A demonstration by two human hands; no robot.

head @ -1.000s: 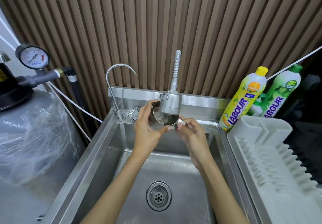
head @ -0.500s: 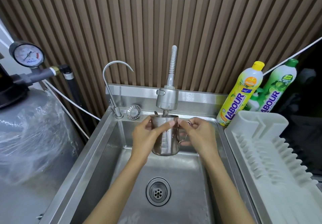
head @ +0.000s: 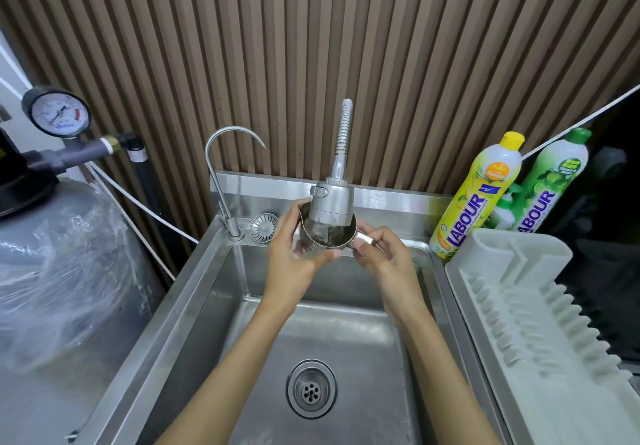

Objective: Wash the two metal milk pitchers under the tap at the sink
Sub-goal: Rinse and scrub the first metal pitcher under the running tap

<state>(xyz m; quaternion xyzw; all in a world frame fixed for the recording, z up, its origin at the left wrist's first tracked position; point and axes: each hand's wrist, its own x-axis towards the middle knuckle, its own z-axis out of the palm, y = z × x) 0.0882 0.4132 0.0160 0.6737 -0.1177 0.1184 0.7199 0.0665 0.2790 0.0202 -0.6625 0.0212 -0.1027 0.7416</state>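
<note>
Steel pitcher (head: 327, 236): held in the air over the basin, tilted with mouth toward the camera, rim tucked just beneath the tap head.
Left hand (head: 294, 257): fingers and thumb curled round the pitcher body from the left and underneath; firm grasp.
Right hand (head: 381, 254): thumb and fingers pinching the handle (head: 363, 238) on the pitcher's right side.
Spray tap (head: 331, 204): ribbed flexible neck rising at the back wall, head pointing down into the pitcher mouth; flow not clear enough to confirm.
Sink (head: 194, 288): stainless, single basin, round drain (head: 311, 389) in the floor.
Gooseneck faucet (head: 221, 153): at the rear left corner of the ledge, left of the pitcher; round strainer (head: 264, 228) just beside its base.
Detergent: yellow bottle (head: 481, 195) and green bottle (head: 550, 181), side by side at the rear right corner, against the slatted wall (head: 311, 46).
Drying rack (head: 540, 323): white plastic, directly right of the sink.
Far left: grey tank (head: 52, 271) under clear plastic wrap, pressure gauge (head: 59, 115) above it.
</note>
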